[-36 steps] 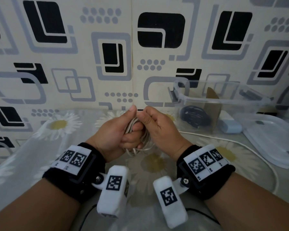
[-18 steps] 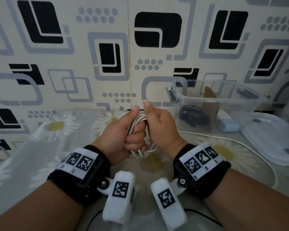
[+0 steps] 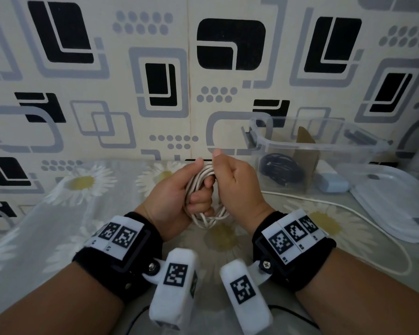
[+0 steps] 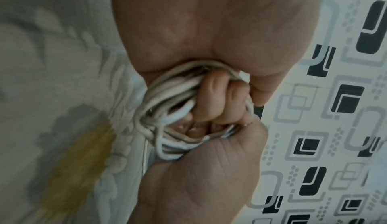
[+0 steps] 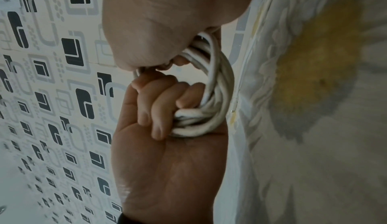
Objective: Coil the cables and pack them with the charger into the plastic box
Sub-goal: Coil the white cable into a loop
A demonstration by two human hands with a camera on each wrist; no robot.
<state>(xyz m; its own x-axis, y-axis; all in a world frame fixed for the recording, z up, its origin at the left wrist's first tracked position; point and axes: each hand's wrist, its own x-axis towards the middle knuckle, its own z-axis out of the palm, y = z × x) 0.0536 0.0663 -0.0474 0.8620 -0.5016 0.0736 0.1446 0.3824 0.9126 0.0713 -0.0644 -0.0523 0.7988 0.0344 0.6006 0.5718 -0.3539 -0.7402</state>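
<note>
Between both hands (image 3: 203,189), smooth round white cable loops (image 3: 209,217).

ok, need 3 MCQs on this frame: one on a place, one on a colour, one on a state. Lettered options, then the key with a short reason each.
1. Where is the black cable coil?
A. Inside the clear plastic box
B. On the lid
C. In the left hand

2. What colour is the cable bundle held between the hands?
A. Black
B. White
C. Blue

3. What state is the plastic box in?
A. Lid clipped on
B. Tipped on its side
C. Open, lid lying beside it

Key:
1 A: the dark coil shows through the box's clear wall.
2 B: the loops gripped by the left hand and right hand are white in all views.
3 C: the box stands upright with no cover, and the lid lies flat on the cloth to its right.
</note>
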